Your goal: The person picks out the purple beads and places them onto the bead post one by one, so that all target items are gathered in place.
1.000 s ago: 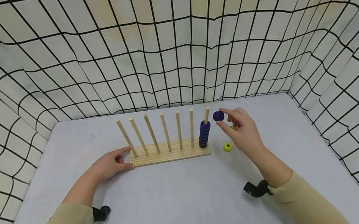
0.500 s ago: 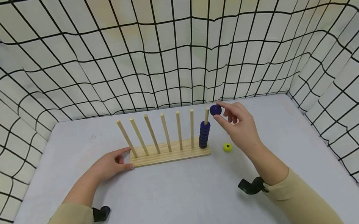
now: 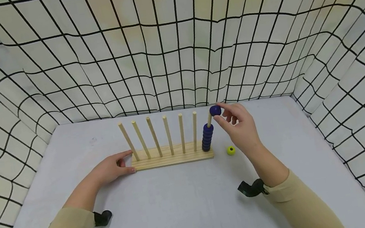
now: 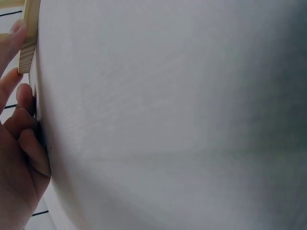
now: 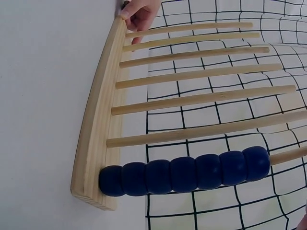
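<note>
A wooden peg stand (image 3: 175, 161) carries a row of upright pegs. Several dark blue beads (image 3: 207, 137) are stacked on its rightmost peg; the right wrist view shows this blue stack (image 5: 184, 174) lying snug against the base. My left hand (image 3: 111, 167) grips the stand's left end between thumb and index finger, the other fingers curled near the table. Between thumb and index finger, my right hand (image 3: 240, 125) pinches another dark blue bead (image 3: 215, 110) at the top of the rightmost peg. That bead covers the peg's tip, so I cannot tell whether it is threaded.
A yellow-green bead (image 3: 231, 150) lies on the white table (image 3: 181, 207), right of the stand and below my right hand. Black netting (image 3: 167, 54) over pale cloth rises behind the table and along both sides.
My right hand has moved left and slightly up, bringing the blue bead from beside the rightmost peg to its top. The left hand and the stand stay in place.
</note>
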The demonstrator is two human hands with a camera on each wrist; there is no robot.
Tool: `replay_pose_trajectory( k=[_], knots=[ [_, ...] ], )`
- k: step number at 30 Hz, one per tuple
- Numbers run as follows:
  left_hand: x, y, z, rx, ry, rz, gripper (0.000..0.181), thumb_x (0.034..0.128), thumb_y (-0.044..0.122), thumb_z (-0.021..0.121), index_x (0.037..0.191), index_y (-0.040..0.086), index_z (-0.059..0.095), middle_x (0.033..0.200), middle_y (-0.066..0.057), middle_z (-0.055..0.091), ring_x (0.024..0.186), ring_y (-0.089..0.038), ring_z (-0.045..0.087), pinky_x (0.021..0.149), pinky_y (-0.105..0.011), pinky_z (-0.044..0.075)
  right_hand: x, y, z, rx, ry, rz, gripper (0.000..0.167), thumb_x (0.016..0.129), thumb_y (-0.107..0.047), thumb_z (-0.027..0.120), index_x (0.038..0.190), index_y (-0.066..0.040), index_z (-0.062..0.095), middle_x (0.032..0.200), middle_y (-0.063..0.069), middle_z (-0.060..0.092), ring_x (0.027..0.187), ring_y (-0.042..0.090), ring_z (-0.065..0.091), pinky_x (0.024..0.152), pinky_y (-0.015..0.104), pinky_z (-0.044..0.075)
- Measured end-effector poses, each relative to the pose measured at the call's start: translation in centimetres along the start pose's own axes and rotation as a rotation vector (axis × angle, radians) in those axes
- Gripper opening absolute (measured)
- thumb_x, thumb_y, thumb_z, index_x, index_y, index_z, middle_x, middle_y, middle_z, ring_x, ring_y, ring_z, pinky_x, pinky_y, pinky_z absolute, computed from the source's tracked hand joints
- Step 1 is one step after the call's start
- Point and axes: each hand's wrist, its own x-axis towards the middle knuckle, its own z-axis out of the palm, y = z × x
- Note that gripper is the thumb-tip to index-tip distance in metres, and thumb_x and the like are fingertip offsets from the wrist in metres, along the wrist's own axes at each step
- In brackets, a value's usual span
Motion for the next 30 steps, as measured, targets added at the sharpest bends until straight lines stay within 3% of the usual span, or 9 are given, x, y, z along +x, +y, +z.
replay_pose_trajectory(
  k=[6,15,30],
  knots=[
    [-0.1,0.1,0.0,-0.002,-0.001,0.005,0.083,0.0836,0.046,0.077,0.15,0.01,0.043,0.082,-0.005,0.049,0.074,-0.02,0.045,0.066,-0.035,0.034,0.3,-0.2,0.1,0.003,-0.013,-0.003,0.036,0.092,-0.021,0.073,0.126,-0.013,0.068,0.094,0.004,0.055,0.082,0.028,0.047,0.068,0.03,0.037],
    [-0.1,0.1,0.1,-0.001,0.0,0.002,0.083,0.0836,0.047,0.077,0.15,0.011,0.043,0.082,-0.004,0.05,0.074,-0.019,0.045,0.066,-0.035,0.034,0.8,-0.4,0.2,-0.009,-0.037,0.001,0.038,0.091,-0.022,0.075,0.127,-0.011,0.068,0.098,0.004,0.055,0.082,0.018,0.047,0.069,0.035,0.04],
    [-0.2,0.2,0.1,-0.009,0.008,0.016,0.081,0.0849,0.045,0.076,0.149,0.009,0.044,0.081,-0.004,0.05,0.072,-0.019,0.044,0.065,-0.034,0.035,1.2,-1.1,0.3,-0.039,-0.052,-0.008,0.037,0.091,-0.023,0.074,0.126,-0.013,0.07,0.101,0.008,0.056,0.082,0.021,0.048,0.068,0.031,0.038]
  ],
)
